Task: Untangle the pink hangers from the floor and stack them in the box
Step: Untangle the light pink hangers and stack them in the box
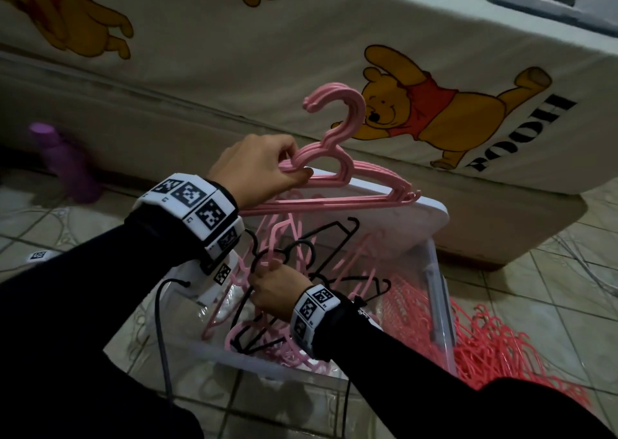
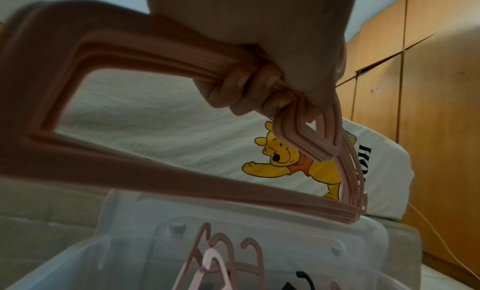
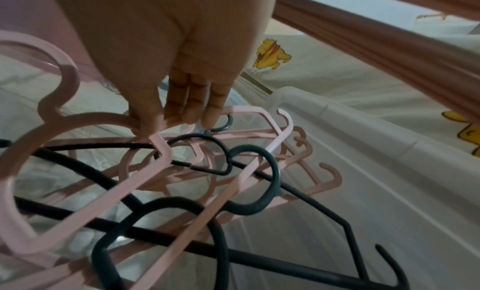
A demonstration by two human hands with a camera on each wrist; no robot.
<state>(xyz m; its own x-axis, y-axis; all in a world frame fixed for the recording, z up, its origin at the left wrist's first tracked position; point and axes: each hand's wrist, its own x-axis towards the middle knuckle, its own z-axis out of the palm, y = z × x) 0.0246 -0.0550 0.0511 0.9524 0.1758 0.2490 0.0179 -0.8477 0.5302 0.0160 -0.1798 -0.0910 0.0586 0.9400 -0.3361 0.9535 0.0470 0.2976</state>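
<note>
The left hand (image 1: 259, 166) is raised over the clear plastic box (image 1: 441, 305), its fingers (image 2: 233, 93) curled tight round a neat stack of pink hangers (image 1: 337, 184) at the shoulder, just below the hooks. The stack hangs level above the box, its hooks pointing up toward the bed (image 1: 434, 54) and its far tips just in front of the white lid (image 1: 431, 214) that leans at the back of the box.

Lower down, the right hand (image 1: 279, 291) reaches into the box. Its fingers (image 3: 192, 109) are brought together, pinching the top of a single pink hanger (image 3: 85, 171) that sits in a loose tangle (image 1: 301, 271) of pink and black hangers (image 3: 254, 181). The black ones are threaded through the pink ones, and the whole tangle lies inside the box, partly lifted against the near wall.

To the right of the box, on the tiled floor (image 1: 551, 288), lies a heap of brighter coral-pink hangers (image 1: 495, 348), pressed up against the box wall. A dark cable (image 1: 164, 338) trails down over the left side of the box. Well to the left of the box, a purple bottle (image 1: 67, 164) stands at the foot of the bed, whose sheet is printed with a yellow cartoon bear (image 1: 418, 104).
</note>
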